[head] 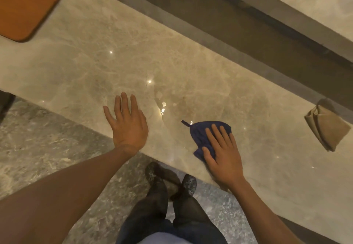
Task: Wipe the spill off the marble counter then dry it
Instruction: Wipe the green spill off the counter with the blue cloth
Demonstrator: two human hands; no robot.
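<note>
A beige marble counter [118, 56] runs across the view. A wet patch of spill [162, 102] glints on it between my hands. A dark blue cloth [200, 133] lies on the counter near the front edge. My right hand [221, 154] lies flat on the cloth, fingers spread, pressing it onto the marble. My left hand [127, 121] rests flat on the bare counter left of the spill, fingers apart and holding nothing. A folded tan cloth [324, 127] sits at the far right of the counter, apart from both hands.
An orange tray [24, 6] lies at the counter's far left. A dark channel [219, 26] runs behind the counter, with a second marble ledge beyond it. Below the front edge are the grey stone floor [47, 148] and my legs and shoes.
</note>
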